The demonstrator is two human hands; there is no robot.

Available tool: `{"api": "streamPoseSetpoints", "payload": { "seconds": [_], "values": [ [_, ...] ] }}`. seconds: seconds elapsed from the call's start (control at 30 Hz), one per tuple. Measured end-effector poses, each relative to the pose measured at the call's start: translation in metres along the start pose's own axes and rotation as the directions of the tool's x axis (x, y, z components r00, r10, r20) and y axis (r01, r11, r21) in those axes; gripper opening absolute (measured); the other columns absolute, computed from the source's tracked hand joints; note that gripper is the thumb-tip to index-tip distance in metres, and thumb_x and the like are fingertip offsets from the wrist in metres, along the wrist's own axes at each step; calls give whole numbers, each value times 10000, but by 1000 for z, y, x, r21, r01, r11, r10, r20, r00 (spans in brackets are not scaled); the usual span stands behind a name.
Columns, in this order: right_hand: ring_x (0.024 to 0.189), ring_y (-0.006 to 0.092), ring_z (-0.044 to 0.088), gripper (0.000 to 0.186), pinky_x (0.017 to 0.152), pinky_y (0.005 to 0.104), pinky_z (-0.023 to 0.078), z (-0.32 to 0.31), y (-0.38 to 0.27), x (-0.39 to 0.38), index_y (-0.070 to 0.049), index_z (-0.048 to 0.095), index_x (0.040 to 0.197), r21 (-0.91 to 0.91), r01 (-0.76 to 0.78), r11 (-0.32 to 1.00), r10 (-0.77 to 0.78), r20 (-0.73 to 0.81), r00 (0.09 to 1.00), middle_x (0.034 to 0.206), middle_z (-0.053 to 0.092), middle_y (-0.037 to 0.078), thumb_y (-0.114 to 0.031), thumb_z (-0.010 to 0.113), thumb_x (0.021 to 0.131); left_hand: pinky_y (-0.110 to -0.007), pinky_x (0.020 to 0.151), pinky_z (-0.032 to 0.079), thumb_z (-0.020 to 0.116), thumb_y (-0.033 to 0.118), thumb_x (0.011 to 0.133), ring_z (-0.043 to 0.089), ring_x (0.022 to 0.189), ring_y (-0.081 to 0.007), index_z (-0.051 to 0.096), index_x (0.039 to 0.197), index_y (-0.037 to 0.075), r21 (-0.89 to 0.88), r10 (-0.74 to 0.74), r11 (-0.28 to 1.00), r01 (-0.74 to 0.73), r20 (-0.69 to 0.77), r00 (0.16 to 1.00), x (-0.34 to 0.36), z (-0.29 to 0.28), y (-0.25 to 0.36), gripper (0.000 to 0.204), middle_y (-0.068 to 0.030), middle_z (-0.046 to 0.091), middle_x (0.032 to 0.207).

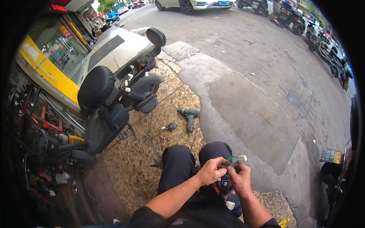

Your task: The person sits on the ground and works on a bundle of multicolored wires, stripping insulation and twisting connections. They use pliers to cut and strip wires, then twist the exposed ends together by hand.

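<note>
Green and blue thin insulated wires (pixel 234 162) run to a white rectangular plastic connector (pixel 242 158), right of centre in the lower half of the frame, held above the seated person's dark-trousered knees (pixel 215 150). Left hand (pixel 211 171): thumb and forefinger closed in a pinch on the wires, other fingers curled. Right hand (pixel 240 178): thumb and fingers likewise pinched on the wires, close beside the left fingertips, the connector projecting just beyond; the exact contact points are covered by the fingers. Below the hands, red wires (pixel 216 189) show over the lap, and a second, white block-shaped plastic connector (pixel 230 205) hangs near the right forearm. From where I stand, a black-and-teal pistol-shaped power drill (pixel 189 117) lies on the speckled brown stone paving (pixel 171 104) at mid-frame; a small black blocky part with thin leads (pixel 172 126) lies near it, lower left. Left of centre: a black scooter with a padded round-edged seat (pixel 96 86), several loose white connectors (pixel 127 89) exposed at its rear. Top of frame: a white car (pixel 194 4). Upper right: a row of parked scooters (pixel 296 19).
</note>
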State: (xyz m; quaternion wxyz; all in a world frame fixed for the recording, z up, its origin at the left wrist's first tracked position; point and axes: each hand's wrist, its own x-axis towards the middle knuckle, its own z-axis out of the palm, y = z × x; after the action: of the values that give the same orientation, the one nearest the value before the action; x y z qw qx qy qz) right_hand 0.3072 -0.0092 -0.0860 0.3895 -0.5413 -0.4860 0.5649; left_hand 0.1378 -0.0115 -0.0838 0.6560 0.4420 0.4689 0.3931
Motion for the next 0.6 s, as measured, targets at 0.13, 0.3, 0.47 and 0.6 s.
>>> {"api": "streamPoseSetpoints", "payload": {
  "seconds": [0.13,0.3,0.47,0.6],
  "values": [
    [680,66,569,105,603,254,469,2,-5,-4,16,650,878,161,-14,987,6,49,999,784,672,20,-50,713,929,-277,835,492,536,97,960,604,917,-97,667,1172,-65,-157,-175,968,197,145,974,11,-17,2,297,-45,681,997],
    [688,67,582,103,618,247,476,0,-6,-5,17,646,878,96,-7,995,2,46,999,788,677,22,-42,714,928,-246,752,459,552,143,999,553,823,-74,688,1075,-15,-89,-181,977,192,114,977,12,-10,1,221,-7,646,925],
    [707,104,640,137,627,263,513,-2,-1,-5,15,626,847,111,42,993,-49,61,997,789,691,52,-43,723,923,-248,787,471,572,166,1011,571,854,-74,694,1007,1,-45,-207,975,219,190,960,11,-15,-3,206,5,651,928],
    [688,72,589,105,612,253,480,-2,1,-5,24,642,869,108,-9,994,1,73,997,793,678,30,-34,711,925,-258,843,474,584,165,1003,594,898,-84,706,1024,2,-131,-233,952,278,280,931,15,-20,-10,204,3,669,952]
  ]
}}
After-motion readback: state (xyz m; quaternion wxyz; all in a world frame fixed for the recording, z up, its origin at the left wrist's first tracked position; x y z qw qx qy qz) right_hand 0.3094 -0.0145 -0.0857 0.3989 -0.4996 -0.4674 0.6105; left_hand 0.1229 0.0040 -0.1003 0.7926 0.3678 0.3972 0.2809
